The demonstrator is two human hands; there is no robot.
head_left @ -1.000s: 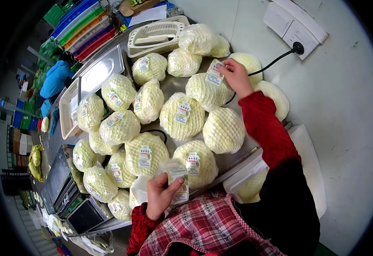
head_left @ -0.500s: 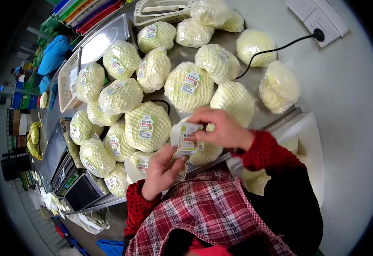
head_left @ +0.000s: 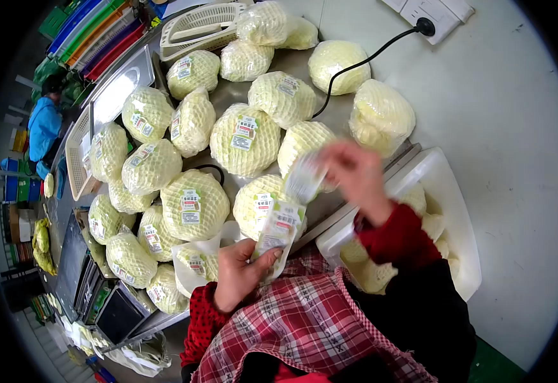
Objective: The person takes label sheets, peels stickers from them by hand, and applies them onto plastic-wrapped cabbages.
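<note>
My left hand (head_left: pixel 239 273) pinches a strip of printed labels (head_left: pixel 279 231) between thumb and fingers, low in front of the apron. From the hand, pale backing paper (head_left: pixel 191 263) loops off to the left over a wrapped cabbage. A single label (head_left: pixel 304 179), smeared by motion, hangs from the closed fingers of my right hand (head_left: pixel 357 177), above the strip. Right behind the strip sits a labelled cabbage (head_left: pixel 248 203) in white foam netting. Another netted cabbage (head_left: pixel 299 145) lies partly behind my right hand.
Several netted, labelled cabbages (head_left: pixel 245 139) cover the metal table. A white tub (head_left: pixel 461 242) with pale pieces stands at right. A black cable (head_left: pixel 381 51) runs from a socket (head_left: pixel 441 16) past a film-wrapped cabbage (head_left: pixel 384 118). At far left is a person in blue (head_left: pixel 44 127).
My right hand has moved up and to the right, and a label has come away from the strip with it. My left hand still grips the strip. The whole view has shifted.
</note>
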